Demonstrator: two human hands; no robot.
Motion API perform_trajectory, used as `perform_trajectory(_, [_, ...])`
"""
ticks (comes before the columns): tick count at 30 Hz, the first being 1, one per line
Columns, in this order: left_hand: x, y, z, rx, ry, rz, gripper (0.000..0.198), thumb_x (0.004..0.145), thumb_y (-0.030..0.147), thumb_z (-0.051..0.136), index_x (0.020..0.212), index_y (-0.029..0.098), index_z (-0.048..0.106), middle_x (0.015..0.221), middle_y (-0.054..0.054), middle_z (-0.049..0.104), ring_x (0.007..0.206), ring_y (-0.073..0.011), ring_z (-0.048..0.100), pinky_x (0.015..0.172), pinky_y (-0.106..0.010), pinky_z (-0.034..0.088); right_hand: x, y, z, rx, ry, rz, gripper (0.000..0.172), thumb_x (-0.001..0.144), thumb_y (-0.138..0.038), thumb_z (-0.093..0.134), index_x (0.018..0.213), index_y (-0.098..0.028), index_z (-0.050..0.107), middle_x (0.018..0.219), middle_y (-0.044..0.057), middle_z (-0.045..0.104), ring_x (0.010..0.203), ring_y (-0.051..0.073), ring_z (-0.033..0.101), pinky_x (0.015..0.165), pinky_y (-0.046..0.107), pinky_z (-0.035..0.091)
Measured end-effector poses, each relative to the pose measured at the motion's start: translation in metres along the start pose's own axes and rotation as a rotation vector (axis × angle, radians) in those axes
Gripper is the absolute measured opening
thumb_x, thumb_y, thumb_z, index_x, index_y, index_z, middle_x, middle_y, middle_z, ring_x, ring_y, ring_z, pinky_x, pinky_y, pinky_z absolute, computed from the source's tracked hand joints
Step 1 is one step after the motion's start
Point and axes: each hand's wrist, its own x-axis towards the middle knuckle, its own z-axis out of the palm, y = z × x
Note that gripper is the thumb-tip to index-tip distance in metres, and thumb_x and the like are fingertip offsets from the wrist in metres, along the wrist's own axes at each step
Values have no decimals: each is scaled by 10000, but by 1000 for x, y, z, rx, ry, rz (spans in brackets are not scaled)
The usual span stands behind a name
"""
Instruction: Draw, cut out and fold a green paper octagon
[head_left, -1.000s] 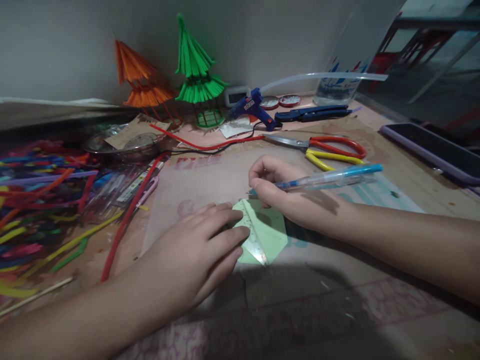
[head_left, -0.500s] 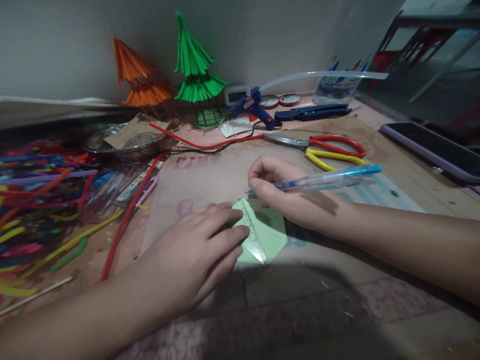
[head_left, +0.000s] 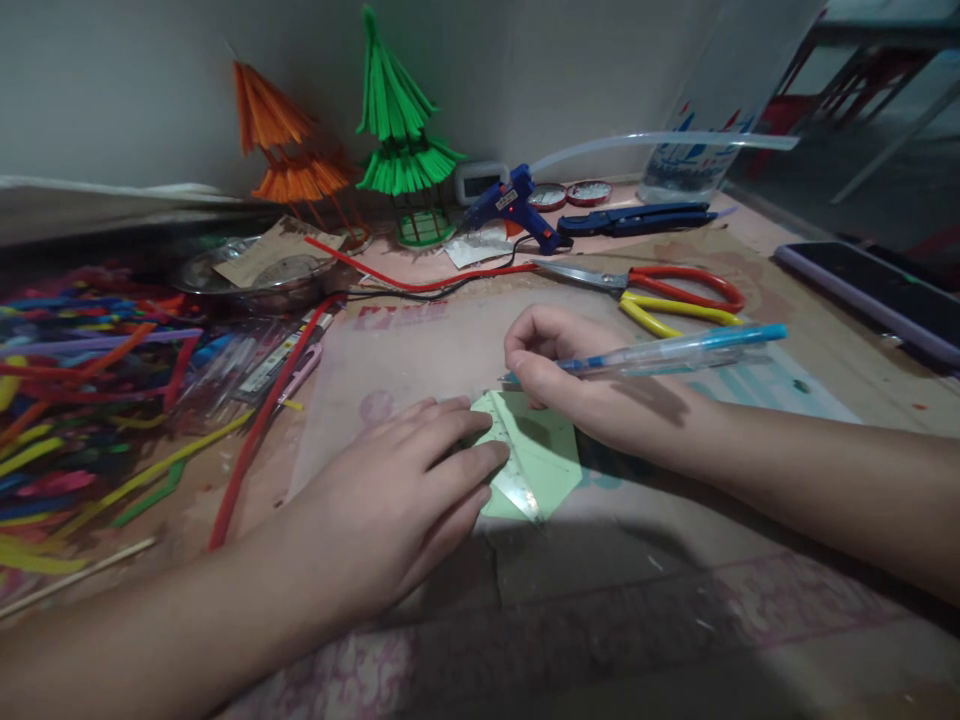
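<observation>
My left hand [head_left: 424, 475] lies flat with its fingers stretched out, pressing down a clear plastic set square [head_left: 519, 488]. Under that is a small pale green sheet of paper [head_left: 551, 440] with cut corners, its left side covered by the fingers. Between thumb and fingers my right hand [head_left: 559, 370] pinches a clear blue pen [head_left: 675, 352], tip pointing left just above the paper's top edge. Whether the tip touches anything I cannot tell.
Scissors [head_left: 675, 288] and a blue glue gun [head_left: 517, 208] lie beyond my hands. Orange [head_left: 277, 110] and green [head_left: 394, 100] pipe-cleaner towers stand by the wall. Loose pipe cleaners [head_left: 90, 400] fill the left; a phone [head_left: 870, 295] lies right.
The whole view has shifted slightly, so everything appears a little further right. Both hands keep nearly the same pose over the paper.
</observation>
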Motion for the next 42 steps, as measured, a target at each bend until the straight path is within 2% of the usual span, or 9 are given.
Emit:
perform_trajectory(8, [-1, -2, 2, 0, 6, 13, 306, 1057, 198, 478, 1314, 161, 640, 1395, -155, 647, 1301, -361, 606, 1047, -587, 564, -1, 0, 0, -11, 0, 2, 106, 927, -254, 528, 829, -214, 538, 709, -36, 563, 618, 133, 475, 556, 279, 354])
perform_trajectory(20, [0, -1, 0, -3, 10, 19, 309, 1052, 208, 477, 1303, 163, 652, 1363, -132, 689, 1299, -353, 622, 1062, -575, 566, -2, 0, 1, -2, 5, 9, 82, 926, -281, 542, 872, -219, 537, 745, -29, 578, 656, 142, 514, 597, 286, 372])
perform_trajectory(24, [1, -1, 1, -9, 18, 20, 304, 1049, 200, 482, 1292, 154, 659, 1347, -137, 696, 1283, -358, 631, 1059, -578, 567, -3, 4, 2, -8, 72, -11, 143, 889, -308, 624, 864, -226, 510, 746, -39, 558, 641, 131, 491, 581, 280, 358])
perform_trajectory(29, [1, -1, 0, -22, 10, 16, 305, 1040, 185, 478, 1267, 149, 678, 1335, -152, 698, 1269, -364, 641, 1039, -592, 571, 1, 2, 1, -41, 42, -72, 231, 866, -310, 640, 733, -231, 469, 652, -53, 504, 580, 116, 421, 541, 280, 298])
perform_trajectory(33, [1, -1, 2, -16, 37, 15, 307, 1042, 185, 473, 1264, 153, 682, 1335, -153, 702, 1256, -354, 655, 1025, -573, 582, 4, 0, 4, -82, 38, -42, 224, 850, -254, 605, 707, -236, 433, 639, -58, 488, 579, 114, 395, 553, 285, 286])
perform_trajectory(42, [0, 0, 3, 11, 45, 20, 289, 1041, 173, 475, 1269, 164, 654, 1336, -148, 703, 1244, -382, 662, 987, -595, 602, 5, 3, 5, -74, 11, -56, 219, 859, -251, 608, 721, -235, 439, 651, -57, 496, 589, 113, 399, 565, 278, 292])
